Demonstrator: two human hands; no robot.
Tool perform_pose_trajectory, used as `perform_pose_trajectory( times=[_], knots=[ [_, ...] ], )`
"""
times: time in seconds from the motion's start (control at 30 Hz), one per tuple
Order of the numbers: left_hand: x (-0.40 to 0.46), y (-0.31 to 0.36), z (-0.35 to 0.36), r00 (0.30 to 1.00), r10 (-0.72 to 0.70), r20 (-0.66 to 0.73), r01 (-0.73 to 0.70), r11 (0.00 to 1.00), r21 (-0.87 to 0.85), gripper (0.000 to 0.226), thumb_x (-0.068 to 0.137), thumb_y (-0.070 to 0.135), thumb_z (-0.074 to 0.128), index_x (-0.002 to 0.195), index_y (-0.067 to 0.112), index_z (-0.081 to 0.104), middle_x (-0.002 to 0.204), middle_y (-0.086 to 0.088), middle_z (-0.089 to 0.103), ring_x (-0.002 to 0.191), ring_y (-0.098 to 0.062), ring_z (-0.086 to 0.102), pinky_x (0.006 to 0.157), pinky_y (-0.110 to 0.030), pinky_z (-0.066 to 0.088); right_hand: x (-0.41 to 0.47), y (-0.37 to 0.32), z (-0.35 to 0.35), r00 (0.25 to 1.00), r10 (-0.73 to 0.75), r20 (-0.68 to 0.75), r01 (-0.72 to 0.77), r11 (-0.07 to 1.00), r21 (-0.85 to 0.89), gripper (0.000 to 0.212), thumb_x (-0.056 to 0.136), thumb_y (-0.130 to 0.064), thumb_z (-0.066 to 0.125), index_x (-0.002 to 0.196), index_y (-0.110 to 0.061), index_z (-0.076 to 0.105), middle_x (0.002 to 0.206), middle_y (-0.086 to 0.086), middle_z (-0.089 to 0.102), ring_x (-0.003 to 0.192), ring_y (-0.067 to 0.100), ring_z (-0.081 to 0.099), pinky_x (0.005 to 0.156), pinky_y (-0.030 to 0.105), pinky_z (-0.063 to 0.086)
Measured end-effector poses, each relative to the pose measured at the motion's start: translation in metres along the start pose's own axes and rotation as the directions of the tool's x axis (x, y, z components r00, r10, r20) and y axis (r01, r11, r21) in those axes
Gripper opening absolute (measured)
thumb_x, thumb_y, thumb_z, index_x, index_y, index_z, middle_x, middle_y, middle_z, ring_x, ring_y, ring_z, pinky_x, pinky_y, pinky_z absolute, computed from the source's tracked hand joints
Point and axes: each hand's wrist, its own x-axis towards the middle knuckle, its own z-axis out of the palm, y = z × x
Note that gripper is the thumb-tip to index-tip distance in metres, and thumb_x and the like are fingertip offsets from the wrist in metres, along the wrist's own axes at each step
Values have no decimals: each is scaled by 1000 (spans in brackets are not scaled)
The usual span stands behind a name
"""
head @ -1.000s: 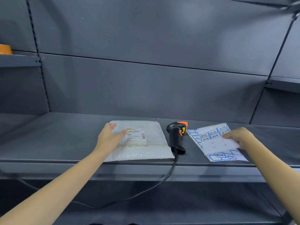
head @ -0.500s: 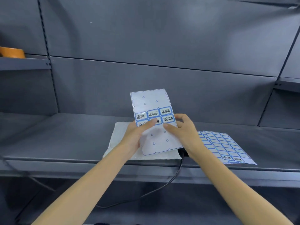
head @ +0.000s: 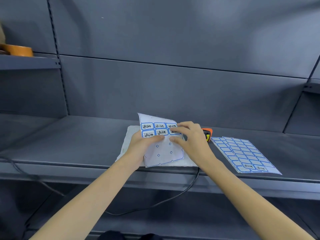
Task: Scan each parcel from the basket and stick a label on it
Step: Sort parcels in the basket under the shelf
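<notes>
Now my left hand (head: pixel 141 146) grips the label sheet (head: pixel 163 149) over the parcel (head: pixel 125 146) on the shelf (head: pixel 69 144); my right hand (head: pixel 192 139) pinches a blue-bordered label (head: pixel 174 131), its handwriting unreadable.

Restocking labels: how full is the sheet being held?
Mostly used: the label sheet in the left hand keeps six labels in two rows; its lower part is bare backing.

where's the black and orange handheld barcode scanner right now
In the head view the black and orange barcode scanner lies on the grey shelf, mostly hidden behind the right hand, left of the flat label sheets.
</notes>
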Motion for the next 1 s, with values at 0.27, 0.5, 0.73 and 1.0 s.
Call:
perform_pose_trajectory(
  times=[0.27, 0.5, 0.73, 1.0],
  knots=[
    [-4, 3, 1, 994, 112, -14, -110, 990, 83, 31, 80, -2, 70, 105, 17, 67, 78, 30, 69, 82, 5, 67, 80, -21, 50, 6, -6, -3, 997, 61, 46, -61, 998, -14, 15, 88, -31, 67, 101, -27, 73, 103, -10, 68, 100, 9, 46, 97, 30, 32],
    [-1, 0, -2, 991, 84, -102, -81, 996, 36, 24, 86, 7, 68, 92, 30, 66, 90, 19, 73, 92, -5, 66, 84, -25, 49, 0, -13, -3, 990, 142, 2, -142, 985, 102, 11, 91, -23, 62, 97, -21, 71, 94, -13, 63, 94, 9, 48, 77, 11, 33],
    [-3, 1, 0, 992, 102, -72, -99, 994, 38, 25, 87, 5, 66, 94, 29, 63, 77, 27, 70, 73, 7, 66, 68, -13, 50, 7, -18, 2, 995, 99, 6, -99, 995, -19, 24, 87, -33, 67, 108, -22, 67, 107, -6, 61, 101, 16, 46, 92, 27, 35],
    [-5, 3, -2, 992, 64, -111, -59, 997, 51, 23, 87, 7, 67, 98, 28, 67, 102, 9, 73, 97, -12, 67, 88, -29, 51, 5, -21, 2, 990, 140, -24, -138, 987, 85, 12, 93, -25, 60, 95, -19, 70, 96, -12, 60, 93, 11, 47, 71, 16, 28]
  ],
)
